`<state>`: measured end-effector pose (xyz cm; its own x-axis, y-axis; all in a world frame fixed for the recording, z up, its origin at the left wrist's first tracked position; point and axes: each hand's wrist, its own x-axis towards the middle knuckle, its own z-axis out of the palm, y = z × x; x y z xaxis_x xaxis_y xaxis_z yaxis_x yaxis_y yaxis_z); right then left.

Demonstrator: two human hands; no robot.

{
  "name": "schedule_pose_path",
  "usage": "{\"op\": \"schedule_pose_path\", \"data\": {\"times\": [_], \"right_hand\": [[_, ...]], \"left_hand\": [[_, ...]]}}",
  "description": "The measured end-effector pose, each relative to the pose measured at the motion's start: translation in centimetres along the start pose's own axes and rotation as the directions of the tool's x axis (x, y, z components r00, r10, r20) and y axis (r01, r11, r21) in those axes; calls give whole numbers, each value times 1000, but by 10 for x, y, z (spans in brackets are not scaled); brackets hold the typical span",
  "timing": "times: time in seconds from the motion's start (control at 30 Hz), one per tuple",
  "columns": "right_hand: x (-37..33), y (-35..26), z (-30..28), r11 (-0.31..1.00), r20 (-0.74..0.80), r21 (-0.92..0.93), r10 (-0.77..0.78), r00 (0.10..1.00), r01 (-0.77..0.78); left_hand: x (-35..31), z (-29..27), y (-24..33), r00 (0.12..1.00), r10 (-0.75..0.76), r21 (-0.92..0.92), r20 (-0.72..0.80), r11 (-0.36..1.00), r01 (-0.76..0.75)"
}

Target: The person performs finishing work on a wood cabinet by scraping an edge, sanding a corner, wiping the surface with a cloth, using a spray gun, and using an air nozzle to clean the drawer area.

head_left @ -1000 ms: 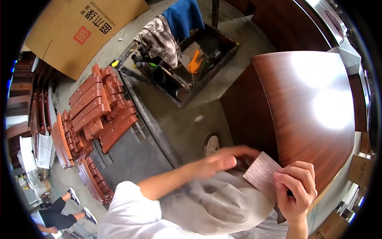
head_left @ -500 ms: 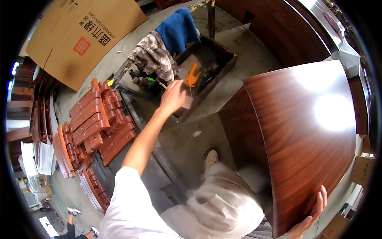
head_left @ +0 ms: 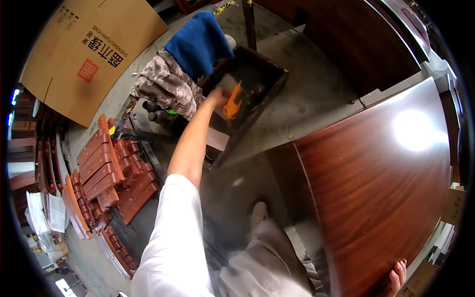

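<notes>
My left hand (head_left: 221, 97) reaches down into a dark open tray (head_left: 269, 91), just left of an orange forked tool (head_left: 231, 105). Its fingers are partly hidden and blurred, so what they touch cannot be made out. Below the wrist, a flat wooden block (head_left: 216, 139) lies at the tray's near side. At the lower right, my right hand (head_left: 397, 278) curls its fingers around the edge of a large glossy reddish-brown wooden panel (head_left: 366, 198); the picture's lower edge cuts off part of that hand.
A blue cloth (head_left: 200, 43) and a camouflage cloth (head_left: 166, 84) hang over the tray's left side, with dark bottles (head_left: 157, 115) beneath. Several reddish-brown wooden parts (head_left: 106, 158) are stacked at left. A big cardboard box (head_left: 94, 54) stands at the far left.
My left hand has moved farther into the tray, past the wooden block and up beside the orange tool. My right hand stays at the panel's edge, now lower in view.
</notes>
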<state>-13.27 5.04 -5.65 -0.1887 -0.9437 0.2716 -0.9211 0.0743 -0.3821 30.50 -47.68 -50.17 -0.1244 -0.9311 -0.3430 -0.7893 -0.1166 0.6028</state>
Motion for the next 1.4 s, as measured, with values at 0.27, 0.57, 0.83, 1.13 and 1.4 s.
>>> {"op": "schedule_pose_path", "data": {"times": [0.27, 0.57, 0.83, 1.13, 1.4], "right_hand": [[9, -16, 4, 998, 17, 49, -50, 999, 49], [13, -25, -8, 986, 59, 122, -117, 991, 109], [-59, -71, 5, 152, 188, 973, -104, 977, -171], [-102, -5, 25, 657, -175, 719, 489, 854, -229], [-76, 10, 38, 587, -252, 793, 561, 788, -164]], "left_hand": [[-64, -25, 37, 774, 314, 326, -550, 934, -147], [-384, -129, 260, 731, 485, -255, -480, 720, -645], [-557, -124, 389, 403, 903, -480, 145, 421, -770], [-373, -99, 418, 430, 880, 330, -203, 475, -816], [-323, -80, 406, 627, 739, 414, -248, 665, -621]]}}
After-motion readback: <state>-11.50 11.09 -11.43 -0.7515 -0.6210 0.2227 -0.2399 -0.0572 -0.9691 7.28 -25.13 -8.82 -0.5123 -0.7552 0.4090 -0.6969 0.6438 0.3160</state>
